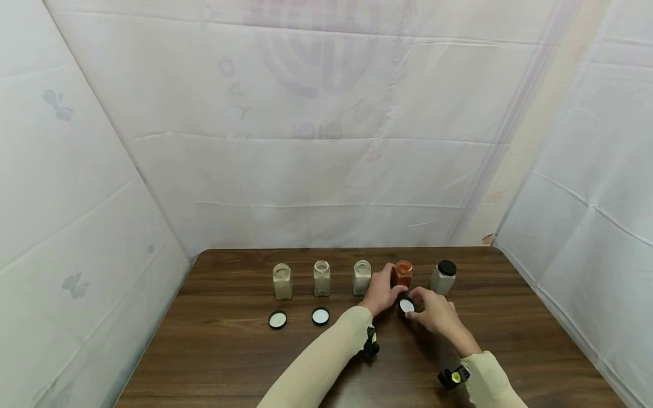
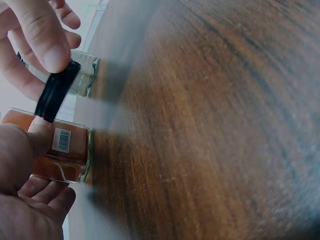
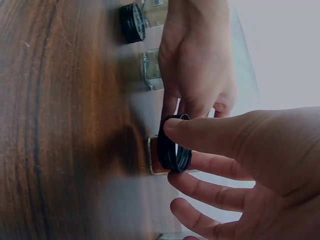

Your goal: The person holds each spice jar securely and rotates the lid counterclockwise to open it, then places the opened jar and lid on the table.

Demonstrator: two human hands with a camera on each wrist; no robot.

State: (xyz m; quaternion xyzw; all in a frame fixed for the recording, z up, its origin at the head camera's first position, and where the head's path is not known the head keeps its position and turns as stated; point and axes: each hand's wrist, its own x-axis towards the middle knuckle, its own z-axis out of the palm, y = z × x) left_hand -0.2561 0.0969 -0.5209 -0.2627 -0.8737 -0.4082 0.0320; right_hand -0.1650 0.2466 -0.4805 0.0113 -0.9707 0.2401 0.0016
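Note:
My left hand (image 1: pixel 380 290) grips a glass jar of orange-red powder (image 1: pixel 403 273), its thumb across the near side. The jar stands uncapped, and a barcode label (image 2: pixel 61 140) shows on it in the left wrist view. Just in front of it, my right hand (image 1: pixel 437 313) pinches a black screw lid (image 1: pixel 406 306) between thumb and fingers. The lid is tilted, its white lining facing up and toward me in the head view. From the right wrist, the lid (image 3: pixel 172 145) overlaps the jar, most of which is hidden.
Three uncapped jars of pale contents, a left jar (image 1: pixel 282 281), a middle jar (image 1: pixel 322 279) and a right jar (image 1: pixel 361 277), stand left of my hands. Two lids (image 1: pixel 278 319) lie lining up before them. A black-capped jar (image 1: pixel 442 277) stands right on the wooden table (image 1: pixel 219 351).

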